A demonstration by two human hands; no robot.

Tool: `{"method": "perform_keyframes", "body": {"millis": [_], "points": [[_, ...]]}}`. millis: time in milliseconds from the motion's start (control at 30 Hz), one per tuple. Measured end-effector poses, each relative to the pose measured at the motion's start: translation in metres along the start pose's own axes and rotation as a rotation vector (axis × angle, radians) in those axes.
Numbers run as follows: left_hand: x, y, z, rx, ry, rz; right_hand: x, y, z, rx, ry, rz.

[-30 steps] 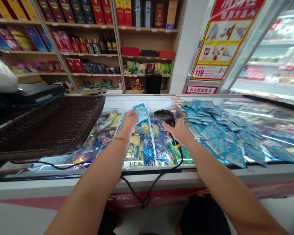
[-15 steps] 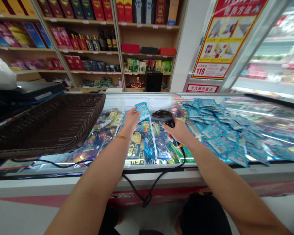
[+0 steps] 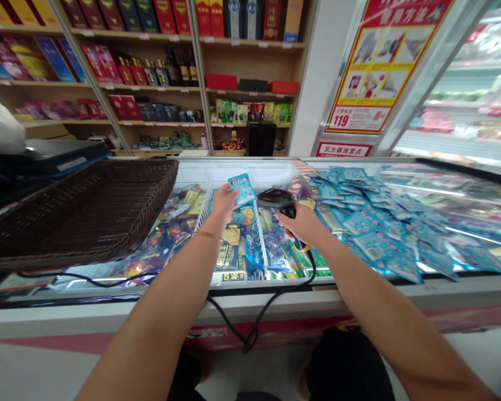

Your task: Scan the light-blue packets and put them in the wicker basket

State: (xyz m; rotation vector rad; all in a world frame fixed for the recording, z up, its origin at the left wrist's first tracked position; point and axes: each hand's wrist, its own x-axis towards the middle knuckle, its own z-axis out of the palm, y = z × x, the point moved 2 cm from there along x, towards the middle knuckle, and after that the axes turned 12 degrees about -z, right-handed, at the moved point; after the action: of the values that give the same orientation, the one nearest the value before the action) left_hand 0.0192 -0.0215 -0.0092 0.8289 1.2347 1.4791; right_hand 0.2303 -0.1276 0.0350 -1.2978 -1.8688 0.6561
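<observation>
Between the thumb and fingers of my left hand (image 3: 225, 201) is a small light-blue packet (image 3: 242, 190), held up above the glass top of a chest freezer (image 3: 234, 294). My right hand (image 3: 303, 224) grips the handle of a black barcode scanner (image 3: 275, 197). The scanner's head is just right of the packet, with a small gap between them. From its handle a black cable (image 3: 271, 303) loops down over the freezer's front edge. A large heap of similar blue packets (image 3: 371, 234) lies on the glass to the right of my right hand.
A brown wicker basket (image 3: 87, 211) sits on the left of the freezer, beside a dark device (image 3: 62, 155). Bagged goods (image 3: 231, 253) show through the glass, among white wire dividers. Shelves of boxes and bottles (image 3: 150, 72) stand behind; a red poster (image 3: 384, 67) hangs at right.
Almost nothing differs. The whole view has shifted very slightly, and both hands keep the packet and the barcode scanner in nearly the same place.
</observation>
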Motion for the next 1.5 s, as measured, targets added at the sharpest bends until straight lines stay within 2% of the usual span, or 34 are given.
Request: {"method": "perform_keyframes", "body": {"millis": [200,433,567,667,800,1000,1100,1200,1333,1500], "points": [[0.002,-0.002,0.0,-0.024,-0.036,-0.063,0.003,0.008,0.003,0.082,0.023,0.027],[0.002,-0.001,0.0,0.011,-0.012,-0.047,0.009,0.017,0.001,0.182,0.065,0.018],[-0.005,0.003,0.003,0.066,-0.001,-0.039,0.014,0.026,-0.011,0.261,0.14,0.036],[-0.011,0.007,0.016,0.122,-0.056,-0.056,0.014,0.028,-0.033,0.333,0.212,0.055],[-0.021,0.009,0.063,0.193,-0.194,-0.094,0.004,0.029,-0.076,0.379,0.297,0.062],[-0.052,-0.013,0.177,0.278,-0.416,-0.106,-0.024,0.041,-0.145,0.316,0.455,0.148],[-0.068,-0.029,0.229,0.319,-0.455,-0.071,-0.039,0.053,-0.173,0.296,0.547,0.194],[-0.081,-0.041,0.269,0.374,-0.476,-0.04,-0.052,0.067,-0.195,0.283,0.608,0.226],[-0.09,-0.047,0.296,0.504,-0.48,0.043,-0.066,0.079,-0.211,0.287,0.644,0.261],[-0.099,-0.046,0.295,0.672,-0.377,0.229,-0.07,0.082,-0.212,0.291,0.661,0.29]]}}
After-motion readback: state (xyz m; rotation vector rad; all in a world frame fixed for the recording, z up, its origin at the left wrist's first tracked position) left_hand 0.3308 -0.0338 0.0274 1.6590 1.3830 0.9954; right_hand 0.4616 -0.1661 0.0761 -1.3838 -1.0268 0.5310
